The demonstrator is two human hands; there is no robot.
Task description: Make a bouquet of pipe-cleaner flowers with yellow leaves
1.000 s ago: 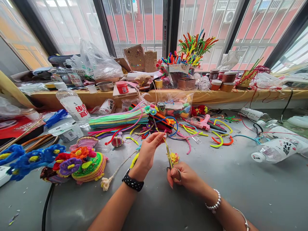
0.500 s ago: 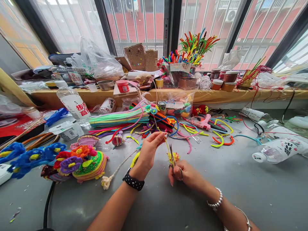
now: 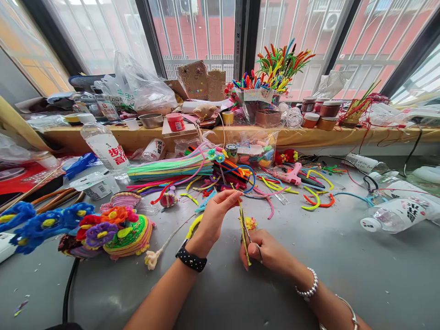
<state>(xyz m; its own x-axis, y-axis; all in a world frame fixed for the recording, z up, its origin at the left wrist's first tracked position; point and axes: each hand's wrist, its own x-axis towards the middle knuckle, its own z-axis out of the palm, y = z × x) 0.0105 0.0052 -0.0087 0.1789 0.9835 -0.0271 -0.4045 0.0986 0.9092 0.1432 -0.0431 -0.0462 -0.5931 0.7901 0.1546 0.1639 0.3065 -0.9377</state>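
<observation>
Over the middle of the grey table, pinching the top of a thin yellow strip between thumb and fingertips of the left hand. Holding scissors in the right hand, with fingers curled round the handles and the blades pointing up to the far side, right along the strip. Can see the strip hang to the right of the left hand, down past the blades, to a loose end by the right hand's fingers. Cannot tell the gap between the blades. Just past the right hand, a small fluffy yellow and pink thing on the table. On the left, a bright pile of fuzzy flowers, and a cream flower closer to the left hand. Farther off, a big bunch of pale fuzzy sticks. At far right, a pink glue gun, then a clear bottle lying down.
</observation>
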